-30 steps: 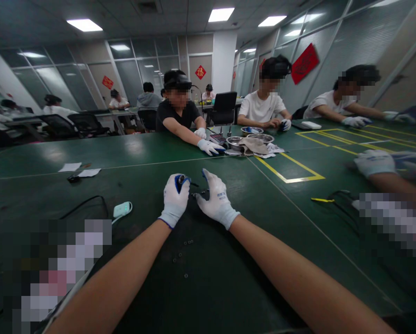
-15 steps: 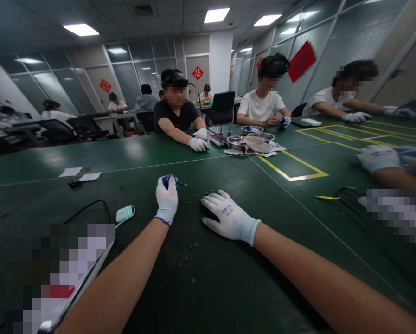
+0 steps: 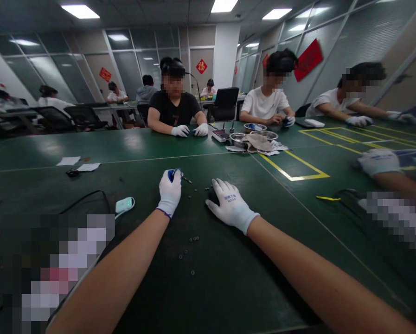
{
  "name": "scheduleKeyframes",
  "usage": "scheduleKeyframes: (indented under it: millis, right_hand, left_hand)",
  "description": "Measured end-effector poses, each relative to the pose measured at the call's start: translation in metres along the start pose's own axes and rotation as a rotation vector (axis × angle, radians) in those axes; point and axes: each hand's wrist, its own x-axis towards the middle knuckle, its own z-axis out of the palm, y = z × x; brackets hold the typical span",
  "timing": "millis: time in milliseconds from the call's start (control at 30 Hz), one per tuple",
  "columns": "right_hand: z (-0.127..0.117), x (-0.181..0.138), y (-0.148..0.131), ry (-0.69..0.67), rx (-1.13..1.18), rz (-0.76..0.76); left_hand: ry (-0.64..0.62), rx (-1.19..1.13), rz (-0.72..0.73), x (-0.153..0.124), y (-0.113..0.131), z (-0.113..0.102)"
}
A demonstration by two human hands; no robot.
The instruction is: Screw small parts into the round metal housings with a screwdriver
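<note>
My left hand (image 3: 170,189), in a white glove with a blue palm, is closed around a thin dark rod-like tool (image 3: 187,179). The rod's tip points right, over the green table; its other end is hidden in the fist. My right hand (image 3: 228,202), also gloved, lies palm down with its thumb apart from the fingers. Close to its fingertips sit small metal nuts (image 3: 207,189), and it cannot be told whether any lie under the hand. Nearer to me, several more small nuts (image 3: 194,239) are scattered between my forearms.
A mint-coloured device with a cable (image 3: 124,204) lies left of my left arm. Paper slips (image 3: 88,167) are further back. Metal bowls (image 3: 238,139) and a cloth (image 3: 258,142) stand across the table. A person opposite (image 3: 175,104) works there; another person's gloved hand (image 3: 380,162) is at right.
My right hand has shifted slightly right, its fingers turned more forward. My left hand keeps its hold on the tool. The person opposite has moved their hands apart and back.
</note>
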Motion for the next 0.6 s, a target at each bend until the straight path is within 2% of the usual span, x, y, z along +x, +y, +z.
scheduleKeyframes:
  millis: [167,333,467,600]
  right_hand:
    - [-0.003,0.003,0.0,-0.165,-0.006,-0.095]
    - [-0.012,-0.002,-0.004,-0.211,-0.039,-0.064]
    - [-0.017,-0.006,0.002,-0.246,-0.091,0.003]
    - [-0.025,-0.005,0.035,-0.294,-0.189,0.206]
  left_hand:
    - [-0.041,0.008,-0.013,-0.001,0.005,-0.001]
    - [-0.049,0.018,0.012,-0.001,0.003,-0.002]
    - [-0.059,0.008,0.007,-0.001,0.001,-0.002]
    - [-0.044,-0.022,-0.007,0.001,-0.003,-0.001]
